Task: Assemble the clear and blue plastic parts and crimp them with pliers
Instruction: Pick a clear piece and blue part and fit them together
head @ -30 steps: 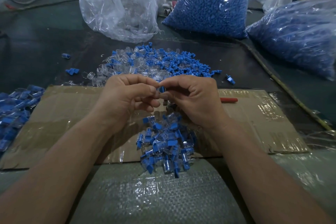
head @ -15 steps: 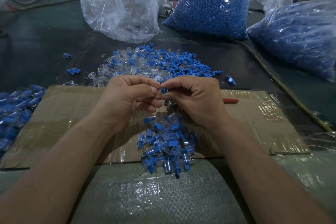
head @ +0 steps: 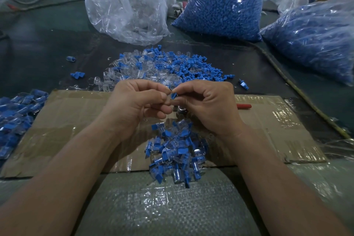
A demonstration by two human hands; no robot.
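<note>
My left hand (head: 137,104) and my right hand (head: 207,103) meet fingertip to fingertip above a cardboard sheet (head: 63,126). Between them sits a small blue part (head: 174,95), pinched by my right thumb and forefinger. My left fingers pinch a clear part that is mostly hidden. A pile of joined clear-and-blue pieces (head: 175,151) lies below my hands. Loose clear and blue parts (head: 162,67) are heaped behind them. A red handle (head: 243,105), perhaps of the pliers, pokes out from behind my right hand.
A clear bag of clear parts (head: 126,4) stands at the back. Two bags of blue parts (head: 224,2) (head: 314,38) fill the back right. More joined pieces (head: 17,113) lie at the left edge. Woven sacking (head: 164,207) covers the near side.
Both hands stay together over the cardboard with the small parts between their fingertips. The blue part shows a little more between the fingers now.
</note>
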